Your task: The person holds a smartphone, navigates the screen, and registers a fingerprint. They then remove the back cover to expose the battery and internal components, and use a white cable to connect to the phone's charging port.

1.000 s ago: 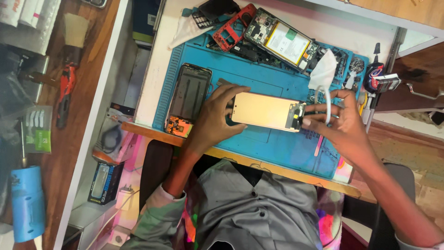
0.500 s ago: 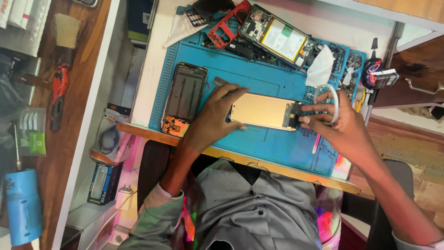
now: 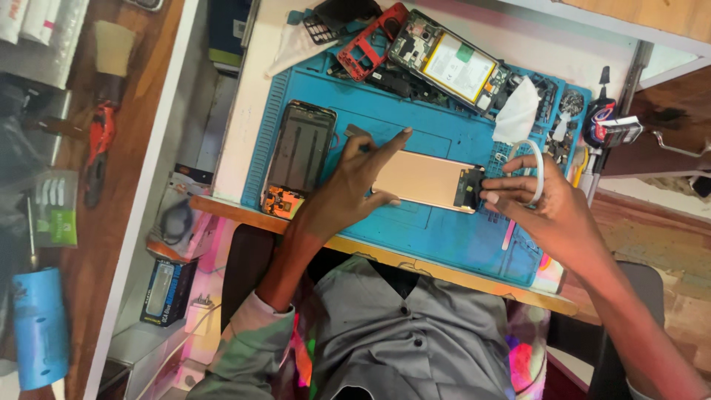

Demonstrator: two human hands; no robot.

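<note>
The gold phone back panel point(image 3: 426, 180) lies lengthwise between both hands — left hand point(image 3: 354, 185) clasps its near end, right hand point(image 3: 537, 204) pinches its dark camera end.

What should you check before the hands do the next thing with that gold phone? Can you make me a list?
1. Gold phone held steady: ok, the left hand grips one end.
2. Phone over the blue mat: ok.
3. Right hand in place: ok, its fingertips touch the phone's dark end.
4. White ring out of the way: not ok, it hangs on the right hand's fingers, beside the dark end.
5. Black phone clear of the work: ok, it lies apart on the mat, beyond the left hand.
6. Dark end loose or fixed: cannot tell.
</note>
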